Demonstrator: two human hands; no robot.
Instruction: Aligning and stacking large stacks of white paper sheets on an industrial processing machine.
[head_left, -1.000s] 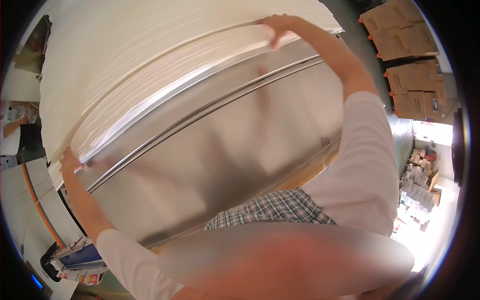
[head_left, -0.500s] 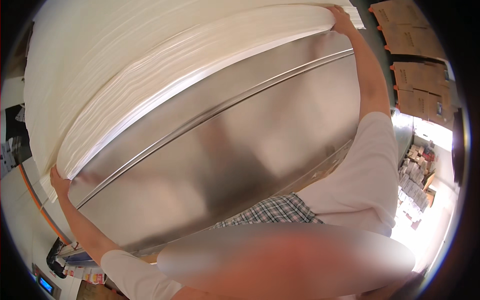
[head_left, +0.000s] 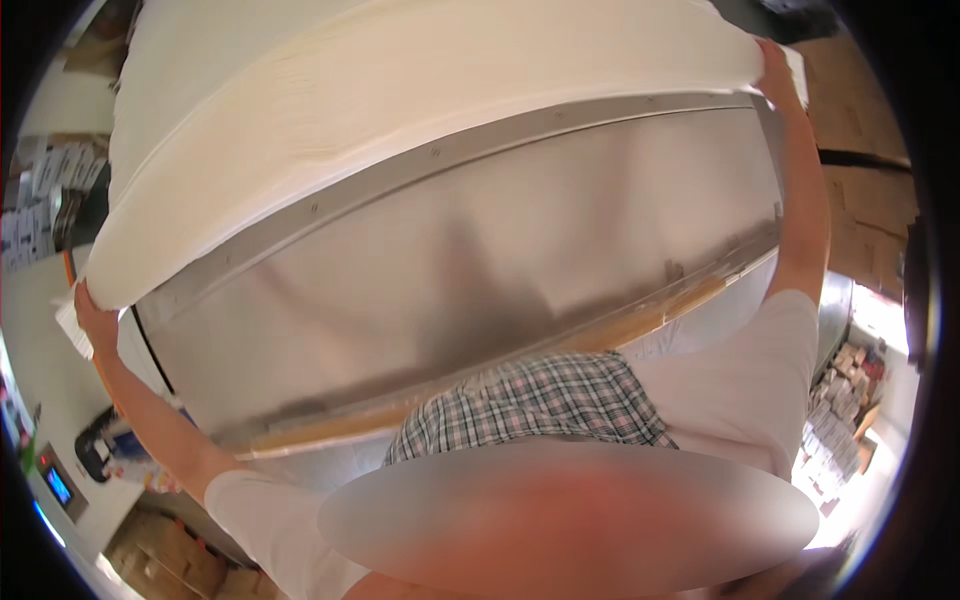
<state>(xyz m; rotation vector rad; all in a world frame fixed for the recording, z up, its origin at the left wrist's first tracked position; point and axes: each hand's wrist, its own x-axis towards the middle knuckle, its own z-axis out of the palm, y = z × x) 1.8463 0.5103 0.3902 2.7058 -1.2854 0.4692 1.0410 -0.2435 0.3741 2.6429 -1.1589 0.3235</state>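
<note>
A broad, thick stack of cream-white sheets (head_left: 450, 95), paper or cloth I cannot tell, spans the far part of the view. Its near side bulges in a smooth curve over a brushed metal surface (head_left: 390, 270). My left hand (head_left: 97, 320) is closed round the stack's left near corner, where layered edges show. At the right near corner my right hand (head_left: 778, 78) grips the stack in the same way, its fingers partly hidden. Both arms are stretched wide. A metal strip with screws (head_left: 435, 153) runs just below the stack's near edge.
Cardboard boxes (head_left: 865, 110) are piled at the right, with a heap of small packages (head_left: 838, 425) beyond my right arm. At the lower left are a small lit screen (head_left: 58, 486) and more boxes (head_left: 165, 550). A brown edge (head_left: 330, 432) borders the metal surface near my body.
The stack's near side has gone from fanned, layered edges to a smooth, rounded face. Both hands kept hold of its corners as they shifted in view, and the screwed strip came into sight.
</note>
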